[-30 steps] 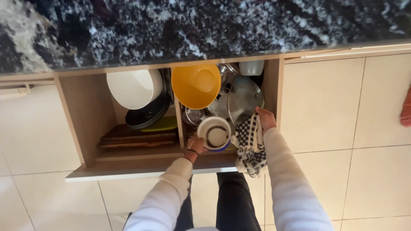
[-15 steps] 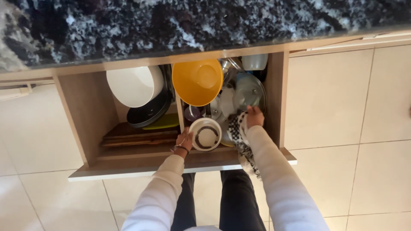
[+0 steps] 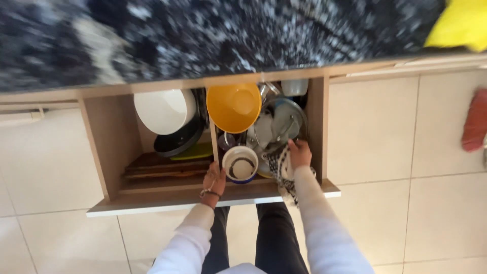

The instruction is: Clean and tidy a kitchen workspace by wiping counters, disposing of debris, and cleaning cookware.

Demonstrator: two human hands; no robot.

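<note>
Since earlier: right hand (image 3: pixel 299 153) is settling at the glass lid (image 3: pixel 280 124), holding a checked cloth (image 3: pixel 280 175).
Left hand (image 3: pixel 214 180): fingers loosely curled, touching the white mug (image 3: pixel 240 163).
Relation: mug is sitting upright just right of those fingers, in the drawer's (image 3: pixel 213 199) right compartment.

White cup (image 3: pixel 240 164): blue-based, upright, mouth open, in the open drawer's right compartment. Glass lid (image 3: pixel 280 126): tilted behind it. Black-and-white checkered cloth (image 3: pixel 280 171): draped just right of the cup.

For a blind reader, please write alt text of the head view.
A person reaches into an open wooden drawer: the left hand touches a white bowl, the right hand a glass lid. An orange bowl and plates stand behind.
</note>
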